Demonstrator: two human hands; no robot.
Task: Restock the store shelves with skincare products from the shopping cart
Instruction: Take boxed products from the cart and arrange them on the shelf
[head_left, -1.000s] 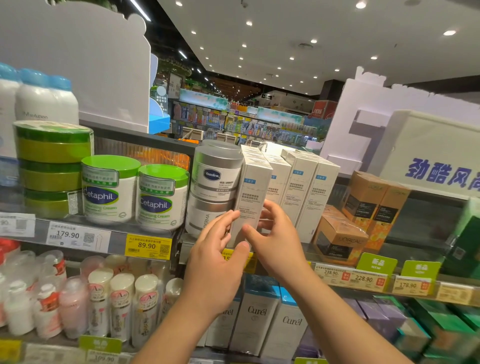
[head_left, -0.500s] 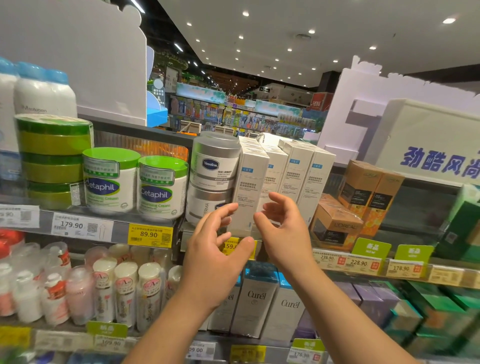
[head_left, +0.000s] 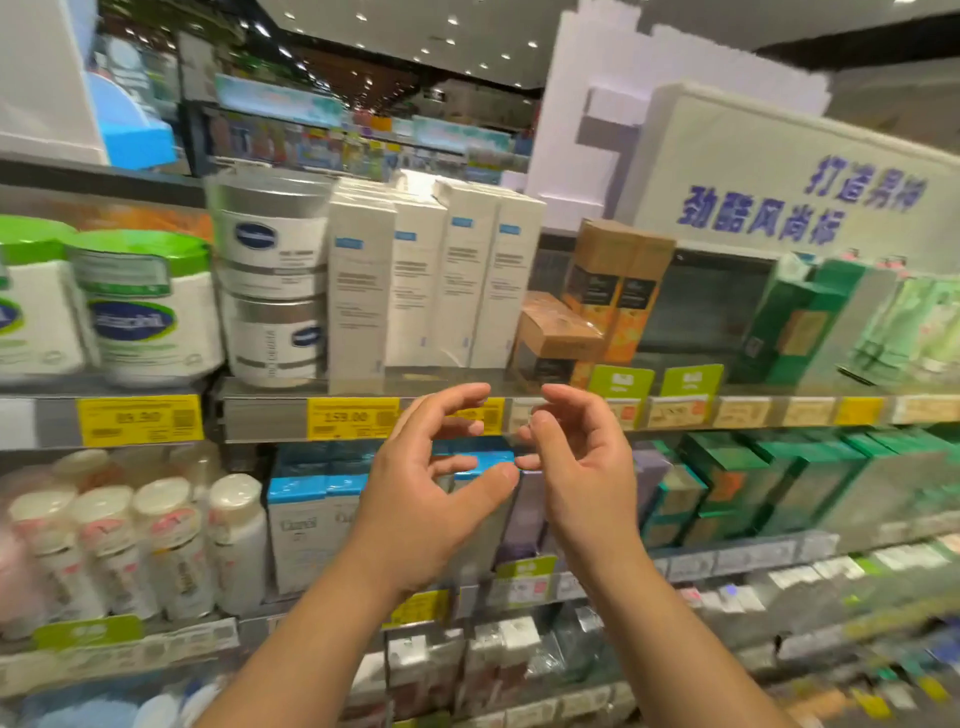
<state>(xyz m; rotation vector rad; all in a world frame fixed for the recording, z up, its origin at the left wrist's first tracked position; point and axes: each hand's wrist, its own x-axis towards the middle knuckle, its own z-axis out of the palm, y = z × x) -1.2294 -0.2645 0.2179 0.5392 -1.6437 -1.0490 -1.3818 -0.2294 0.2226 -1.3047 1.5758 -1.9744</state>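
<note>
Before the shelf edge (head_left: 260, 415), left hand (head_left: 431, 499) and right hand (head_left: 582, 467) empty, fingers apart, white boxes (head_left: 431, 280) above.

Bright ceiling spots (head_left: 452, 22) — motion blur, warped edges

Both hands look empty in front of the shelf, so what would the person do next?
Probably turn back to the cart for another product. The left hand and right hand hold nothing, and the white boxes already stand upright on the shelf.

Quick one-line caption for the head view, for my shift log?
Both empty hands, left hand and right hand, hover open below the tall white boxes on the skincare shelf.
</note>
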